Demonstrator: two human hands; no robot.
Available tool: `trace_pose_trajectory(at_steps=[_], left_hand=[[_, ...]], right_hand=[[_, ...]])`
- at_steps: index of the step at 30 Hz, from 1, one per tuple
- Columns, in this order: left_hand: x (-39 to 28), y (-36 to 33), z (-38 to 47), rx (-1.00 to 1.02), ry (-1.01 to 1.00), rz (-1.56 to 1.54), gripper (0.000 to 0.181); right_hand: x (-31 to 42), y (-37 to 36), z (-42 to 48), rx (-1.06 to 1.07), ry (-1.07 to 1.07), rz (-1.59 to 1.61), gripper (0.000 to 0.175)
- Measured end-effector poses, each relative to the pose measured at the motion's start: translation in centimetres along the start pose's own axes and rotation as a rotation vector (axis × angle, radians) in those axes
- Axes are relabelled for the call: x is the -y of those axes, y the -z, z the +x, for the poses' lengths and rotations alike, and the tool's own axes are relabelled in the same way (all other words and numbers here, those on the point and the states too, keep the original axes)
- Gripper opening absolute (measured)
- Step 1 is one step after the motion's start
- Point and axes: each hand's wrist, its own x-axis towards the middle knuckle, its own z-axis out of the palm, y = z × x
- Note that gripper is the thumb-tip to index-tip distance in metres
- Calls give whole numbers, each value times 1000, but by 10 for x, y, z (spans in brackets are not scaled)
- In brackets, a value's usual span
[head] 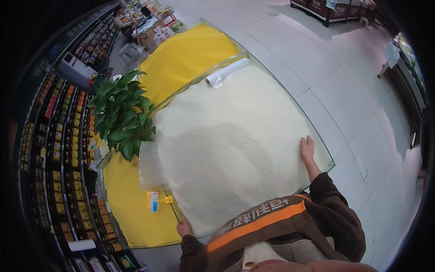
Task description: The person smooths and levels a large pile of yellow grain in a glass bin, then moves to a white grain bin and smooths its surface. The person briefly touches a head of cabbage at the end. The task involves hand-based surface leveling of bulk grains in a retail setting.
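Note:
Before me is a glass-walled bin (pixel 306 112) heaped with white grain (pixel 221 146) that looks like rice. My right hand (pixel 308 148) rests on the grain near the right wall, thumb and fingers apart, holding nothing visible. At the lower left, my left hand (pixel 184 228) grips the top edge of the glass divider (pixel 175 212) beside yellow grain (pixel 136 210); its fingers are partly hidden. A price tag (pixel 153 201) on a yellow clip (pixel 168 199) is fixed to that divider. Across the divider's far part lies a clear plastic sheet (pixel 148 166).
A roll of plastic bags (pixel 227 72) lies at the far edge of the white grain. Behind it is another yellow-grain compartment (pixel 190 51). A leafy plant (pixel 122 112) overhangs the left side. Packed shelves (pixel 64 156) stand further left, and a person (pixel 123 23) is at the far left.

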Motion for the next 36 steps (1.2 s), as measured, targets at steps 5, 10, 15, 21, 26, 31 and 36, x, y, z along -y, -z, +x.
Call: trace_pose_trajectory(at_steps=[5, 10, 15, 21, 26, 31, 36], left_hand=[[-12, 4, -8, -99, -119, 282, 58], [2, 6, 5, 57, -15, 112, 52], [13, 5, 11, 120, 57, -64, 46], [23, 5, 17, 43, -35, 99, 50], [21, 7, 11, 58, -11, 10, 50], [14, 6, 5, 92, 29, -77, 43], [30, 6, 13, 76, 22, -107, 40]], right_hand=[[35, -14, -9, 66, -162, 148, 75], [89, -32, -55, 148, -34, 113, 75], [153, -53, -100, 431, 213, 58, 82], [228, -67, -156, 812, 710, -95, 73], [237, -53, -146, 866, 872, 395, 47], [176, -27, -25, 316, 653, 203, 40], [116, -15, 64, 168, 379, -223, 64]])
